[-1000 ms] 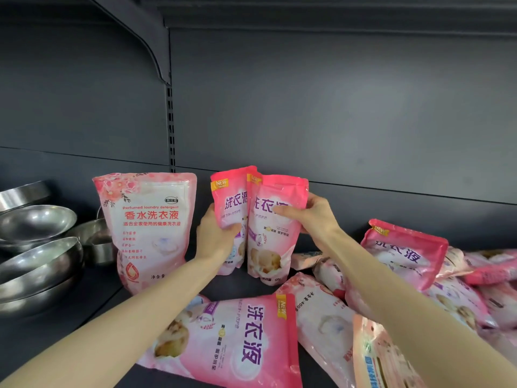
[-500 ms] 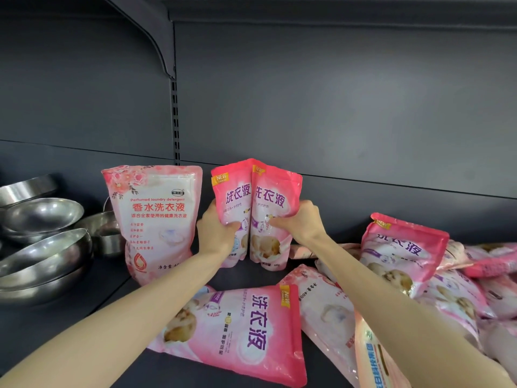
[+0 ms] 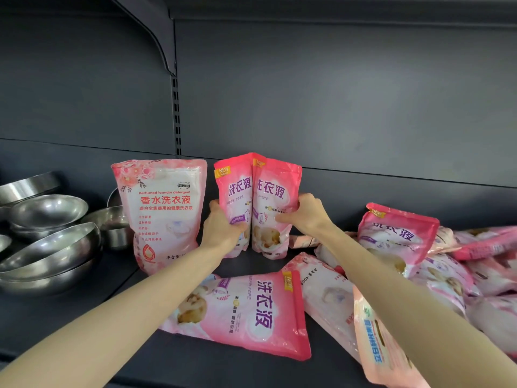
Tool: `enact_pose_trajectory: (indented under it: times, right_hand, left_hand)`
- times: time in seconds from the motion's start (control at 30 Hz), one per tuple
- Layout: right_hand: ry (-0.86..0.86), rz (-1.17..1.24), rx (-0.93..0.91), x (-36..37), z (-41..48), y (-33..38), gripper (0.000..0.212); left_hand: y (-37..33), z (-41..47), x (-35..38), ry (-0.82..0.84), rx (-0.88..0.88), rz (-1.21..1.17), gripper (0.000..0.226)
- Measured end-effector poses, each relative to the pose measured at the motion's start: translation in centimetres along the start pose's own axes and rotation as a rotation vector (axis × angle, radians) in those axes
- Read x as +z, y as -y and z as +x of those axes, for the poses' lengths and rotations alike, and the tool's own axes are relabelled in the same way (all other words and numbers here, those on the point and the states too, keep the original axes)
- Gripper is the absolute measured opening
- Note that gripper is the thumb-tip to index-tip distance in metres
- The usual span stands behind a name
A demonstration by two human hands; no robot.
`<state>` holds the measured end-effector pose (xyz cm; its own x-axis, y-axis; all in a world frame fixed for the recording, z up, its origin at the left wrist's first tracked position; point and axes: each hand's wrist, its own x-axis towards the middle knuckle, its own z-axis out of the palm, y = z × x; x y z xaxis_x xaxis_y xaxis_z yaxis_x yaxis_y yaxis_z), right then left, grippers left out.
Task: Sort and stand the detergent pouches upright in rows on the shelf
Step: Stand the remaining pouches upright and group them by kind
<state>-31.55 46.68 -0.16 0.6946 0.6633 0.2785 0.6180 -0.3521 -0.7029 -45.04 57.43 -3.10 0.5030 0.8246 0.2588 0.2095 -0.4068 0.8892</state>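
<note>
At the back of the shelf point(image 3: 70, 326), I log two small pink pouches upright, edges touching. The left hand point(image 3: 221, 232) grips the left pouch point(image 3: 235, 189), fingers curled round its lower half; the right hand point(image 3: 307, 217) clamps the right pouch point(image 3: 277, 191) likewise. A larger pale pouch point(image 3: 165, 214) stands just left; a flat pouch point(image 3: 251, 312) lies in front.

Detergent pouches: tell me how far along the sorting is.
Done: one pale pouch stands upright on the shelf beside the steel bowls. In hand: the left hand grips the left pink pouch, the right hand the right pink pouch, both upright, side by side. Left: a flat pouch in front and the pile on the right lie unsorted.
</note>
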Motion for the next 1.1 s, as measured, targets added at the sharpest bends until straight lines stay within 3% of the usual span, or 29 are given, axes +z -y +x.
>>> enact_pose_trajectory:
  times: [0.13,0.4,0.73,0.87,0.97,1.1]
  right_hand:
    - [0.006,-0.101,-0.014,-0.9,-1.1,-0.1,0.020]
    - [0.024,-0.301,-0.022,-3.2,-4.1,0.3,0.049]
    - [0.174,-0.390,-0.153,-3.3,-10.9,1.2,0.035]
    - [0.246,-0.362,-0.165,-1.2,-13.7,0.8,0.008]
    - [0.254,-0.405,-0.143,0.1,-15.2,0.7,0.032]
    - [0.255,-0.329,-0.042,1.4,-16.4,0.5,0.064]
  left_hand:
    - [0.1,-1.1,-0.5,0.057,0.010,0.018,0.051]
    - [-1.3,-3.8,-2.2,0.103,0.071,0.144,0.053]
    - [-1.2,-10.0,-5.7,0.200,0.293,0.487,0.042]
    - [1.0,-12.6,-7.5,0.168,0.281,0.618,0.046]
    - [2.3,-13.4,-8.4,0.181,0.270,0.794,0.052]
    - [3.5,-13.3,-9.5,0.260,0.240,0.711,0.059]
